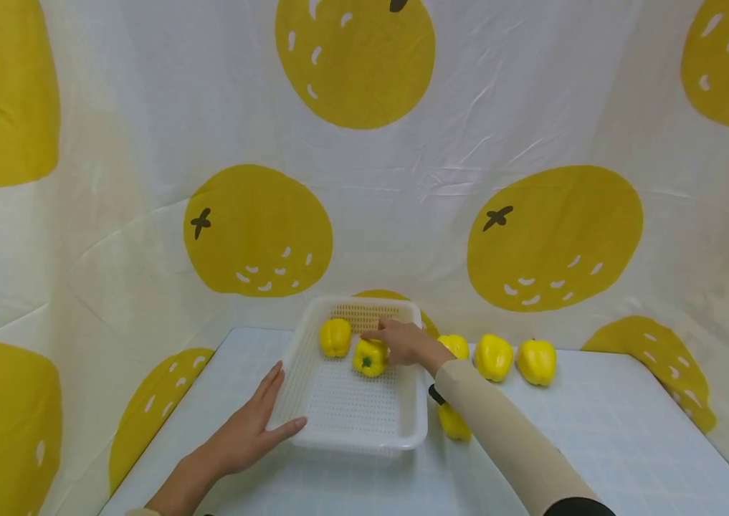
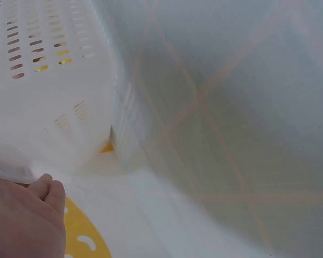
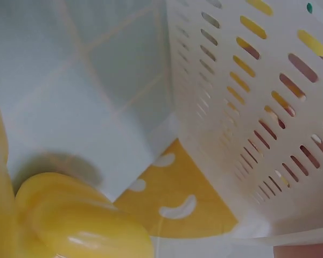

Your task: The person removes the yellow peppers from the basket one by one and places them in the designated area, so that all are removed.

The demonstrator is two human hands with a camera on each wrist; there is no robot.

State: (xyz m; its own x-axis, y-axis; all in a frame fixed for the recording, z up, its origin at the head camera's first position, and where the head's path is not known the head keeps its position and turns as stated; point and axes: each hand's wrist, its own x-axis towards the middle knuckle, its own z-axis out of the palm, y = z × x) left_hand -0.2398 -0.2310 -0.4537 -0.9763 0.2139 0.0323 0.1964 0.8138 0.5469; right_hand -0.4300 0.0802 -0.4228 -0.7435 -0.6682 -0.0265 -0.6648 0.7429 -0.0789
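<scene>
A white plastic basket (image 1: 351,423) with slotted walls stands on the table in the head view. My left hand (image 1: 241,437) rests against its near left corner, fingers along the outer left side and thumb stretched by the near rim. Inside the basket, my right hand (image 1: 406,342) holds a yellow bell pepper (image 1: 370,362), its green stem end facing me. Another yellow bell pepper (image 1: 335,337) lies in the basket's far left part. In the left wrist view, the left fingers (image 2: 55,196) are at the basket rim. The right wrist view hides most of the right hand behind the slotted wall (image 3: 215,107).
Right of the basket are more yellow bell peppers: one (image 1: 493,357) in a back row, another (image 1: 537,362) beside it, a third (image 1: 454,346) partly behind my wrist. A nearer pepper (image 1: 454,424) is partly under my right sleeve. A fruit-print cloth (image 1: 396,215) hangs behind the table.
</scene>
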